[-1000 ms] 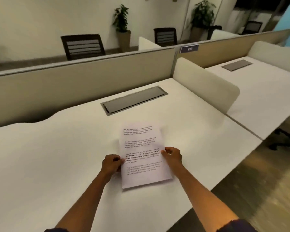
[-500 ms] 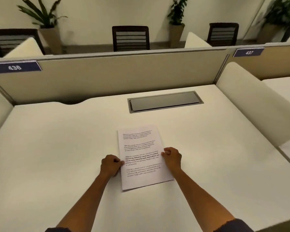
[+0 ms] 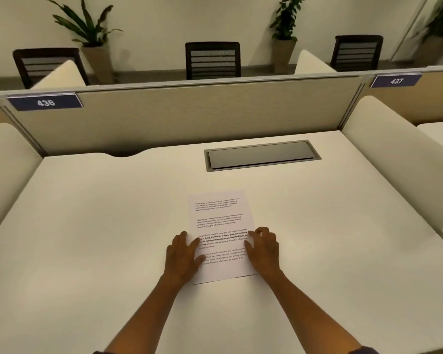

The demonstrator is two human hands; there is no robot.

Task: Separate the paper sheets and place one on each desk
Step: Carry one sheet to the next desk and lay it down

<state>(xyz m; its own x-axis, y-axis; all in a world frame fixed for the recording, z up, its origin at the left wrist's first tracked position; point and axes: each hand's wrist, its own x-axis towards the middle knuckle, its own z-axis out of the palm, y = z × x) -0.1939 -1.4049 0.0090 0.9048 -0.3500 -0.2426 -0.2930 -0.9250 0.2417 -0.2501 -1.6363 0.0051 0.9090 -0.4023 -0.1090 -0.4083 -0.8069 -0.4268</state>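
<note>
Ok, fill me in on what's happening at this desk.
A person is working with printed paper sheets lying flat on the white desk marked 436. The left hand presses the left edge, the right hand the right edge. How many sheets are there cannot be told.

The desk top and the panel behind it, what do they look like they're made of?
Desk: probably laminate, smooth matte off-white, no grain, soft even sheen. Back panel: beige with a fine horizontal streak, fabric or wood-look laminate, hard to tell, with a grey metal-looking cap along the top.
</note>
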